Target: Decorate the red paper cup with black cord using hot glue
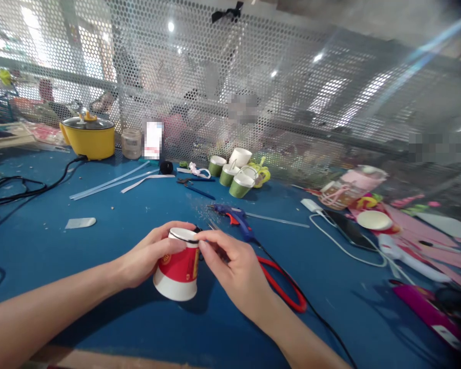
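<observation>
My left hand [153, 251] is wrapped round a red and white paper cup [176, 266], thumb across its front near the top. The cup flares to a white lower part just above the table. Along its upper rim runs a thin black cord [182, 239]. My right hand [234, 261] pinches at the rim's right side, thumb and forefinger on the cord; the other fingers curl under. A small black piece shows behind the rim, partly hidden by my fingers. Just beyond my right hand lies a blue glue gun [234, 216] with a red trigger and a glue stick in its back.
Red scissors handles [282, 284] and the glue gun's black cable lie right of my right hand. Pliers [197, 188] and several green and white cups [242, 182] stand farther back. A yellow electric pot [90, 141] is back left. Phone [348, 228], cables and pink sheets crowd the right.
</observation>
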A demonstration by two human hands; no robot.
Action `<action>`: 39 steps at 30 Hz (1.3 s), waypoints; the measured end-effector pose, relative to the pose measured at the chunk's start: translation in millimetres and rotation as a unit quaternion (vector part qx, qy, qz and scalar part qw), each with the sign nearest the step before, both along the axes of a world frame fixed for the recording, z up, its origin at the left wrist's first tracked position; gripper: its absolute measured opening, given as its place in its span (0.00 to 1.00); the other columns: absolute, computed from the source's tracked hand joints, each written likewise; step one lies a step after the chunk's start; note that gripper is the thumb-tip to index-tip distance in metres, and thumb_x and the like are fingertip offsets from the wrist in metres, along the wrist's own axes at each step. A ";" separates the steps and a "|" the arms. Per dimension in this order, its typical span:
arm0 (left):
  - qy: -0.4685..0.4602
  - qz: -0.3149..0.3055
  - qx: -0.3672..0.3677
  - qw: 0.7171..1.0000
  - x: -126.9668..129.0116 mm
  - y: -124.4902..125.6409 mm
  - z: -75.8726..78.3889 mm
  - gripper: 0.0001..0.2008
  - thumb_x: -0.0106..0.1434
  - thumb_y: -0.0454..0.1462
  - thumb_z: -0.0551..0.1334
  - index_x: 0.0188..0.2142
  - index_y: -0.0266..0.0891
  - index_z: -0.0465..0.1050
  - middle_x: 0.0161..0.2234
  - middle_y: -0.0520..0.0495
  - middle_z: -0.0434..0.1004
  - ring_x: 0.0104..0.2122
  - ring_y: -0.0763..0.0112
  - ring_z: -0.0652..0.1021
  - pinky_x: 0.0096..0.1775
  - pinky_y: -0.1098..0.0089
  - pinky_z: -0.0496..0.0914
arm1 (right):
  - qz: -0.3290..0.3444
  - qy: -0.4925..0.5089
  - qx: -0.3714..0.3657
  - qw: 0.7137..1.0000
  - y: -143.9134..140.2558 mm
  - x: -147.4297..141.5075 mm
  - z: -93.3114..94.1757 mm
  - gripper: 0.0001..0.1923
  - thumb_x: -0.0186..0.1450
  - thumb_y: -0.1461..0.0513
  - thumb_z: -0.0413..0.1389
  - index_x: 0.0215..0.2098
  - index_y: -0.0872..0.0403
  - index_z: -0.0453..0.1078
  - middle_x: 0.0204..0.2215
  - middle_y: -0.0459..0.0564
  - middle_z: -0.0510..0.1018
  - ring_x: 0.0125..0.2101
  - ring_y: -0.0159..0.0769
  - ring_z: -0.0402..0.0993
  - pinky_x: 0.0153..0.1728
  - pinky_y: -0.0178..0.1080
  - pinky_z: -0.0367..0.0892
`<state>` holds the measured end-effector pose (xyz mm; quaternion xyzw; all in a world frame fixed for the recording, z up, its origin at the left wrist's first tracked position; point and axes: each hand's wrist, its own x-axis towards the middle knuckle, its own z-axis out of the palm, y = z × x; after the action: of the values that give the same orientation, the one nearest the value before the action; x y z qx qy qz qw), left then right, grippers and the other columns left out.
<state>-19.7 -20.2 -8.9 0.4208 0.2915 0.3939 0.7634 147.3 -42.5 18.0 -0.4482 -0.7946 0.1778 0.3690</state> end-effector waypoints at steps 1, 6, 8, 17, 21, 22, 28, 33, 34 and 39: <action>0.001 0.000 -0.001 1.000 0.2 -0.3 -0.1 0.18 0.51 0.35 0.60 0.43 0.37 0.66 0.34 0.46 0.75 0.35 0.63 0.73 0.40 0.64 0.65 | -0.001 0.001 0.000 1.000 -0.2 -0.1 -0.2 0.08 0.62 0.65 0.49 0.36 0.53 0.70 0.30 0.48 0.77 0.29 0.32 0.73 0.32 0.33 0.67; 0.000 0.004 -0.008 1.000 1.4 -1.4 1.1 0.17 0.51 0.36 0.61 0.43 0.37 0.66 0.33 0.47 0.75 0.34 0.64 0.74 0.39 0.64 0.65 | -0.008 0.003 0.006 1.000 -0.8 -0.8 0.0 0.09 0.62 0.65 0.49 0.36 0.54 0.70 0.30 0.48 0.77 0.28 0.32 0.73 0.31 0.34 0.67; 0.003 0.006 -0.008 1.000 1.4 -1.1 1.8 0.17 0.51 0.36 0.61 0.43 0.37 0.67 0.33 0.47 0.75 0.34 0.64 0.74 0.38 0.65 0.65 | -0.010 -0.002 0.009 1.000 -0.7 -0.7 0.3 0.09 0.62 0.65 0.48 0.36 0.53 0.70 0.30 0.48 0.77 0.28 0.32 0.73 0.31 0.34 0.67; -0.019 -0.020 -0.004 1.000 -0.6 2.3 1.3 0.20 0.51 0.35 0.59 0.45 0.37 0.65 0.39 0.43 0.75 0.36 0.62 0.74 0.41 0.62 0.64 | -0.020 0.001 0.018 1.000 1.2 1.8 2.1 0.08 0.62 0.64 0.49 0.34 0.53 0.70 0.29 0.45 0.77 0.28 0.30 0.73 0.30 0.31 0.67; -0.009 -0.018 -0.007 1.000 0.0 1.6 2.0 0.18 0.52 0.35 0.59 0.45 0.37 0.65 0.38 0.44 0.75 0.36 0.63 0.74 0.41 0.62 0.64 | -0.019 -0.004 0.013 1.000 0.5 1.6 2.2 0.08 0.62 0.64 0.48 0.34 0.53 0.70 0.29 0.47 0.77 0.28 0.31 0.72 0.30 0.32 0.66; -0.006 -0.017 -0.007 1.000 0.2 1.5 2.1 0.18 0.52 0.35 0.58 0.45 0.37 0.65 0.38 0.44 0.75 0.36 0.63 0.74 0.41 0.62 0.64 | -0.020 -0.005 0.013 1.000 0.2 1.4 2.1 0.08 0.62 0.64 0.48 0.34 0.53 0.70 0.29 0.47 0.77 0.27 0.31 0.72 0.29 0.32 0.66; 0.000 -0.011 -0.009 1.000 0.2 2.0 3.6 0.19 0.52 0.36 0.59 0.45 0.38 0.65 0.38 0.44 0.75 0.36 0.63 0.74 0.40 0.63 0.64 | -0.028 -0.004 0.024 0.999 -0.7 0.7 1.8 0.08 0.61 0.64 0.49 0.34 0.53 0.69 0.28 0.46 0.77 0.25 0.31 0.72 0.29 0.32 0.67; -0.017 -0.015 -0.029 0.999 -0.1 1.7 7.9 0.21 0.49 0.35 0.59 0.45 0.36 0.65 0.38 0.43 0.75 0.36 0.62 0.74 0.41 0.63 0.65 | -0.027 0.002 0.013 1.000 -0.1 2.0 2.1 0.08 0.62 0.64 0.49 0.34 0.52 0.70 0.29 0.47 0.77 0.27 0.32 0.72 0.30 0.33 0.66; -0.019 -0.013 -0.032 0.999 0.0 1.4 8.5 0.21 0.49 0.35 0.59 0.45 0.35 0.65 0.39 0.42 0.75 0.36 0.62 0.74 0.41 0.63 0.65 | -0.029 0.001 0.011 1.000 0.0 2.3 2.1 0.08 0.62 0.64 0.49 0.34 0.52 0.70 0.29 0.46 0.77 0.27 0.32 0.72 0.29 0.33 0.66; -0.014 -0.012 -0.030 0.999 0.2 1.0 6.9 0.20 0.52 0.35 0.58 0.46 0.35 0.64 0.39 0.42 0.75 0.36 0.63 0.74 0.41 0.64 0.65 | -0.032 -0.005 0.003 0.999 -0.1 2.6 1.6 0.08 0.62 0.64 0.49 0.35 0.53 0.69 0.28 0.46 0.76 0.26 0.31 0.71 0.28 0.32 0.64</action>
<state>-19.5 -19.2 -2.0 0.3958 0.2876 0.3819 0.7841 149.8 -42.6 19.6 -0.4732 -0.7820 0.1615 0.3722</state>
